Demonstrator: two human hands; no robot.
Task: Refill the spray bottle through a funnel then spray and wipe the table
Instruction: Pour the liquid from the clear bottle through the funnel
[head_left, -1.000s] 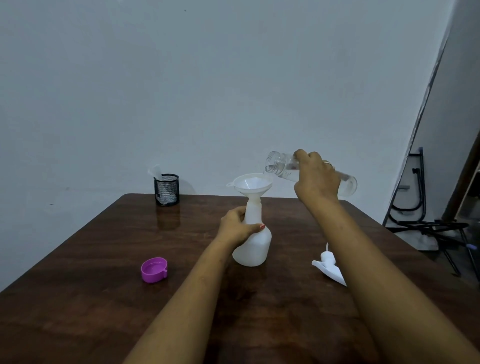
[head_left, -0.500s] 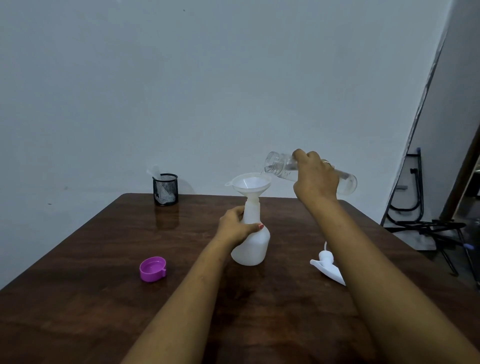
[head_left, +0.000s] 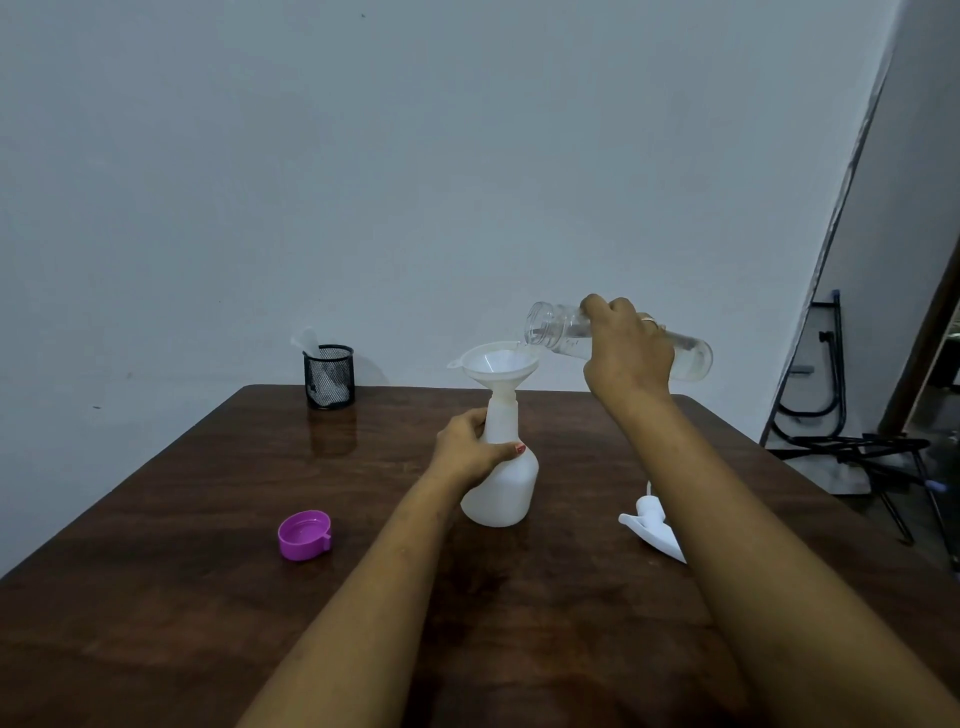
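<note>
Hands 2: left hand (head_left: 470, 451) clamped on one white plastic spray bottle (head_left: 503, 480) | right hand (head_left: 626, 349) gripping one clear tilted bottle (head_left: 556, 330) above one white funnel (head_left: 500, 366) | one purple cap (head_left: 305, 534) at 9 o'clock

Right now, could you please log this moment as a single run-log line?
step: refill | left hand: steadies spray bottle | funnel: in neck | right hand: tips clear bottle over funnel | spray head: off, on table

Counting per kind on and above the one wooden table (head_left: 218, 613):
- one white spray bottle (head_left: 501, 491)
- one white funnel (head_left: 496, 366)
- one clear bottle (head_left: 558, 332)
- one detached spray head (head_left: 649, 525)
- one purple cap (head_left: 305, 535)
- one black mesh cup (head_left: 329, 375)
- two hands: left (head_left: 470, 449), right (head_left: 623, 348)
</note>
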